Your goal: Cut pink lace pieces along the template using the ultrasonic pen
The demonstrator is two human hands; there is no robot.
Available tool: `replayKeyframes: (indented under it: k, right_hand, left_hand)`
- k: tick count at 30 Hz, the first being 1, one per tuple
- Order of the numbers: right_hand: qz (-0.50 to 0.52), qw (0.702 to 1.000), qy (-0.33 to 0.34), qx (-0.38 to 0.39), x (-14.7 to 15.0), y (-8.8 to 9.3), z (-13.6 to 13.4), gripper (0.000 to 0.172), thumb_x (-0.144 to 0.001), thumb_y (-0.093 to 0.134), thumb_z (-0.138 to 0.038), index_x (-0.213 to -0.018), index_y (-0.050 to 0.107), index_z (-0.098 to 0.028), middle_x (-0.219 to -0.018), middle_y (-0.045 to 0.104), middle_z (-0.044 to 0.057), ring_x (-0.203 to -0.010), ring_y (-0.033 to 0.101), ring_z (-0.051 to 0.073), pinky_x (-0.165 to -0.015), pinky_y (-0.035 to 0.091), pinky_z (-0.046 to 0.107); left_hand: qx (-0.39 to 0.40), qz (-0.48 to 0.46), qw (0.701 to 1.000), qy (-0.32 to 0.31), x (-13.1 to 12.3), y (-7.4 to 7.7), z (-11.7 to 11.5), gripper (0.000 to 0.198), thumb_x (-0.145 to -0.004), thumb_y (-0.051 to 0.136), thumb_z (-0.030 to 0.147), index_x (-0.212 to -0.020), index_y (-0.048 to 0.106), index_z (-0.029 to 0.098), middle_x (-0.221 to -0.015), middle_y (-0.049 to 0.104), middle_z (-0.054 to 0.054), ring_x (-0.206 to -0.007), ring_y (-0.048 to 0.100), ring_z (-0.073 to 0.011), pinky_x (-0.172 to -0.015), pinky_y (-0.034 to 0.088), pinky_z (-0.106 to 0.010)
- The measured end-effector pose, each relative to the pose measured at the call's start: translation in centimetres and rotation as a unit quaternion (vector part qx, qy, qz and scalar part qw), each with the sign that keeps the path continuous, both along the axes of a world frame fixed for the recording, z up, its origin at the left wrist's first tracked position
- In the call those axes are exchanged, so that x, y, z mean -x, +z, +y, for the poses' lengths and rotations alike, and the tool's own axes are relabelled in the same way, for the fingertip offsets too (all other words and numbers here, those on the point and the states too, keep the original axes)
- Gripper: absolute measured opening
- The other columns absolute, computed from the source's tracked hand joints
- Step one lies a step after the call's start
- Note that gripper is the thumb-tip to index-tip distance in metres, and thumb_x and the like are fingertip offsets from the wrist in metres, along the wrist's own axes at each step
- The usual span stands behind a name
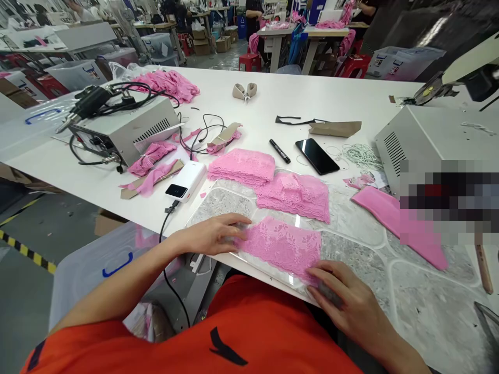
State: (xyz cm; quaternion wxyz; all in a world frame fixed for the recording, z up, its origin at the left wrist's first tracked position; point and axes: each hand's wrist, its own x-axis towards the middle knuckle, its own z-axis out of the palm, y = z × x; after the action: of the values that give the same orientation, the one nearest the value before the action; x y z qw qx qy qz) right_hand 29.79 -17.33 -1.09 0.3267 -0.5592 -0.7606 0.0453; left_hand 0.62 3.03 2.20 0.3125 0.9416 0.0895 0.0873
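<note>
A pink lace piece (284, 244) lies spread out at the table's front edge, on a clear-covered grey stone-patterned mat. My left hand (218, 234) has its bent fingers closed at the left edge of this lace. At the lower right corner, my right hand (346, 296) pinches the lace between thumb and fingertips. Just behind are two stacks of similar lace, a left stack (244, 165) and a right stack (294, 196), lying side by side with layered, scalloped edges.
A white power bank (186, 181) with a cable is at left, before a grey metal box (128, 127). Farther back lie a marker (279, 150) and a phone (317, 156). To the right are a pink fabric strip (405, 228), another grey box (440, 135) and a wooden handle (483, 267).
</note>
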Motion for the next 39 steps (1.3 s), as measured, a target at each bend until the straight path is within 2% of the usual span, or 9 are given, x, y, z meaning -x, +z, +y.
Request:
replayKeyframes:
  k: [5, 10, 13, 17, 21, 24, 27, 31, 39]
  right_hand:
    - [0.036, 0.999, -0.001, -0.017, 0.1, 0.2, 0.6, 0.014, -0.091, 0.055, -0.019, -0.095, 0.067, -0.024, -0.088, 0.068, 0.004, -0.079, 0.067, 0.014, -0.071, 0.058, 0.023]
    - [0.146, 0.986, -0.026, 0.069, -1.1, 3.4, 3.3, 0.015, -0.09, 0.057, -0.031, -0.08, 0.067, -0.025, -0.08, 0.067, 0.002, -0.068, 0.065, 0.013, -0.057, 0.053, 0.02]
    - [0.201, 0.97, -0.061, 0.12, -2.3, 6.0, 7.4, 0.026, -0.086, 0.06, -0.044, -0.073, 0.068, -0.024, -0.074, 0.067, 0.003, -0.066, 0.062, 0.015, -0.056, 0.051, 0.024]
    - [0.261, 0.946, -0.119, 0.153, -3.1, 9.1, 15.1, 0.028, -0.078, 0.067, -0.049, -0.075, 0.072, -0.021, -0.057, 0.059, 0.0, -0.05, 0.049, 0.012, -0.046, 0.042, 0.025]
    - [0.241, 0.964, -0.102, -0.055, -2.2, 10.5, 22.2, 0.016, -0.078, 0.066, -0.037, -0.074, 0.071, -0.022, -0.075, 0.064, 0.003, -0.06, 0.053, 0.013, -0.052, 0.044, 0.026]
    - [0.154, 0.98, -0.027, -0.124, -0.9, 8.8, 25.3, 0.014, -0.083, 0.061, -0.03, -0.079, 0.071, -0.022, -0.092, 0.063, 0.007, -0.072, 0.058, 0.014, -0.059, 0.048, 0.028]
    - [0.117, 0.991, 0.011, -0.066, 0.1, 5.3, 26.2, 0.01, -0.081, 0.063, -0.024, -0.076, 0.071, -0.024, -0.086, 0.064, 0.004, -0.071, 0.059, 0.014, -0.062, 0.05, 0.027]
    - [0.098, 0.995, 0.004, -0.002, -0.7, 2.1, 24.2, 0.014, -0.083, 0.06, -0.023, -0.089, 0.072, -0.023, -0.085, 0.065, 0.003, -0.064, 0.057, 0.012, -0.061, 0.051, 0.028]
    - [0.037, 0.997, -0.044, 0.052, -4.9, 2.3, 18.0, 0.018, -0.08, 0.063, -0.027, -0.096, 0.07, -0.023, -0.093, 0.063, 0.006, -0.082, 0.061, 0.018, -0.071, 0.052, 0.034]
  left_hand:
    - [-0.098, -0.04, 0.994, 0.009, 0.5, -1.4, -0.5, 0.017, -0.097, 0.053, 0.022, -0.103, 0.069, 0.017, -0.131, 0.058, -0.018, -0.122, 0.056, -0.0269, -0.103, 0.047, -0.041]
    - [-0.023, -0.05, 0.997, 0.054, -0.8, 0.5, 0.7, 0.02, -0.098, 0.05, 0.022, -0.093, 0.068, 0.016, -0.124, 0.064, -0.013, -0.107, 0.065, -0.018, -0.093, 0.052, -0.028]
    - [-0.02, -0.065, 0.989, 0.132, -2.5, 2.7, 4.4, 0.018, -0.095, 0.055, 0.026, -0.089, 0.068, 0.017, -0.109, 0.07, -0.008, -0.097, 0.067, -0.0162, -0.086, 0.054, -0.026]
    - [-0.055, -0.091, 0.974, 0.198, -4.3, 5.5, 12.3, 0.02, -0.09, 0.058, 0.031, -0.082, 0.069, 0.016, -0.099, 0.072, -0.007, -0.086, 0.067, -0.0163, -0.076, 0.054, -0.027]
    - [-0.106, -0.133, 0.949, 0.264, -3.5, 7.3, 18.1, 0.027, -0.089, 0.055, 0.038, -0.089, 0.071, 0.016, -0.119, 0.065, -0.011, -0.104, 0.063, -0.0208, -0.09, 0.051, -0.033]
    - [-0.134, -0.128, 0.944, 0.272, -1.1, 6.8, 19.6, 0.034, -0.087, 0.056, 0.048, -0.087, 0.072, 0.018, -0.127, 0.061, -0.01, -0.115, 0.058, -0.0235, -0.103, 0.043, -0.038]
    - [-0.144, -0.086, 0.953, 0.251, 1.3, 4.8, 19.4, 0.043, -0.083, 0.055, 0.059, -0.078, 0.073, 0.02, -0.117, 0.066, -0.01, -0.102, 0.063, -0.0244, -0.095, 0.049, -0.04]
    - [-0.167, -0.073, 0.953, 0.241, 1.9, 2.6, 17.7, 0.043, -0.087, 0.052, 0.057, -0.083, 0.072, 0.02, -0.116, 0.065, -0.011, -0.106, 0.061, -0.0264, -0.096, 0.047, -0.044]
    - [-0.199, -0.039, 0.974, 0.097, -7.8, 1.2, 9.3, 0.014, -0.091, 0.059, 0.022, -0.092, 0.072, 0.021, -0.101, 0.066, -0.006, -0.096, 0.06, -0.019, -0.09, 0.045, -0.032]
